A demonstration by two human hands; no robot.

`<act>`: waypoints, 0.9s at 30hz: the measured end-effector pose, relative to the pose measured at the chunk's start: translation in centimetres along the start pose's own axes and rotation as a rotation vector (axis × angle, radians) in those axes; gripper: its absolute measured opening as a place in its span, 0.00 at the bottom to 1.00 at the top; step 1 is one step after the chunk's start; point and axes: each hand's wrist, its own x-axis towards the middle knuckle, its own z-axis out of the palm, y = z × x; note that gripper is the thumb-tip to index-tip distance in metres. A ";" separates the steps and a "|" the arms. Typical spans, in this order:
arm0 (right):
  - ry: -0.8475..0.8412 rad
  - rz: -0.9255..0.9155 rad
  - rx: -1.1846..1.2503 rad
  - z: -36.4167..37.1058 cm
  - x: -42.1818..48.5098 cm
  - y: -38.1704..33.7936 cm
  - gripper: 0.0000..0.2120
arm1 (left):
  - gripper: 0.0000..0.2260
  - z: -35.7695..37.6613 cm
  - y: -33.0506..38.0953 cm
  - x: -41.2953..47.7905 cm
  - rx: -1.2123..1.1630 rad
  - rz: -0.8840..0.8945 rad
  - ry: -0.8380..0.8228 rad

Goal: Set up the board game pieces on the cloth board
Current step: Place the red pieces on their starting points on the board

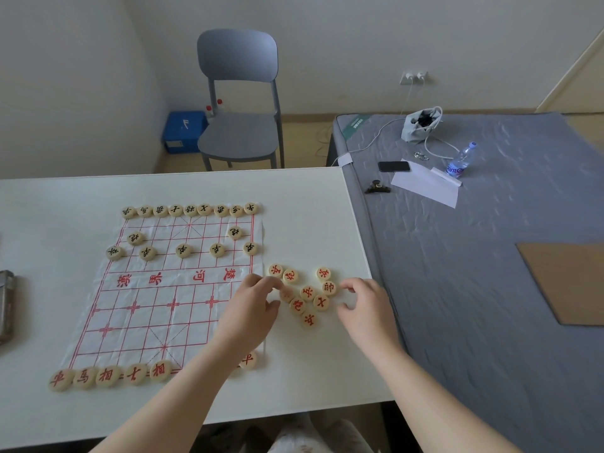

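White worktop (310, 223) fills the foreground; a grey bed (490, 256) adjoins its right edge, and a grey chair (240, 93) stands beyond its far edge.

1. Cloth board (183, 289): lies flat on the left-centre of the worktop, with a red grid printed on white cloth.
2. Black-marked pieces (189, 209): nine stand in a row along the far edge of the cloth. Two more stand one rank nearer, and five stand in the rank after that.
3. Red-marked row (108, 376): five discs sit side by side along the near edge of the cloth, starting from its near-left corner. One further red disc (248, 359) sits at the near-right corner, partly hidden by the left forearm.
4. Loose red pieces (309, 292): a cluster lies on the bare worktop just beside the right edge of the cloth, between the two grips.
5. Left grip (255, 308): reaches over the right edge of the cloth with fingers curled. Its fingertips are at a blurred piece (287, 295) on the left side of the cluster. Whether that piece is pinched cannot be told.
6. Right grip (369, 308): hovers near the right edge of the worktop, just right of the cluster. Its fingers are loosely curled and apart from the pieces, holding nothing.

On the bed lie a phone (394, 166), a sheet of paper (425, 188) and a water bottle (461, 160).
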 end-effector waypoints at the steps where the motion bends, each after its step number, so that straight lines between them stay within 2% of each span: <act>1: -0.012 -0.005 -0.012 0.0 0.1 0.0 0.17 | 0.12 -0.1 0.0 0.0 0.002 -0.005 0.002; 5: -0.040 -0.045 -0.027 0.2 0.5 -0.3 0.19 | 0.13 -0.2 0.1 0.2 0.008 -0.023 0.002; 13: -0.034 -0.026 0.048 0.5 1.1 -0.8 0.17 | 0.13 -0.2 -0.4 0.3 0.012 -0.031 0.027; 22: -0.083 -0.022 0.130 1.2 0.4 -1.6 0.19 | 0.13 0.3 -0.2 0.3 0.002 -0.021 0.003; 27: -0.066 -0.033 0.097 0.9 0.3 -1.4 0.18 | 0.12 0.3 -0.4 0.1 0.004 -0.021 -0.007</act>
